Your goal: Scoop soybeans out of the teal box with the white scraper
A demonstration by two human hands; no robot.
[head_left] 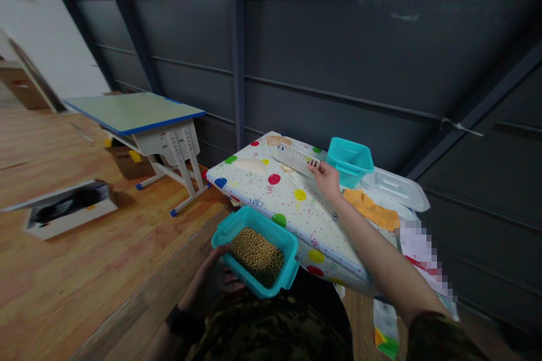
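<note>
Item one, a blue-green tub (292, 243) part-filled with round tan beans (257, 252), sits low before you, at the near edge of the table (285, 228); whether it touches the table you cannot tell. Your left hand (217, 275) grasps it, thumb over the left rim, other fingers against the near side. Item two, a clear plastic tray (296, 159) with slotted sides, is at the far side of the tabletop, its right end pinched in the fingers of your right hand (328, 180). To the tray's left, on the balloon-print cover, you have a pale heap (252, 166); at the far left corner, a brown heap (278, 140). Just right of the tray stands a second blue-green tub (350, 177), then a clear lid (398, 187), with an orange cloth (368, 208) on the near side of these. Farther left on the wooden floor, you have a pale-topped desk (135, 111) with blue edging, a cardboard box (127, 162) beneath it, and an open white box (76, 221) nearer. A dark panelled wall (339, 39) closes the far side.
</note>
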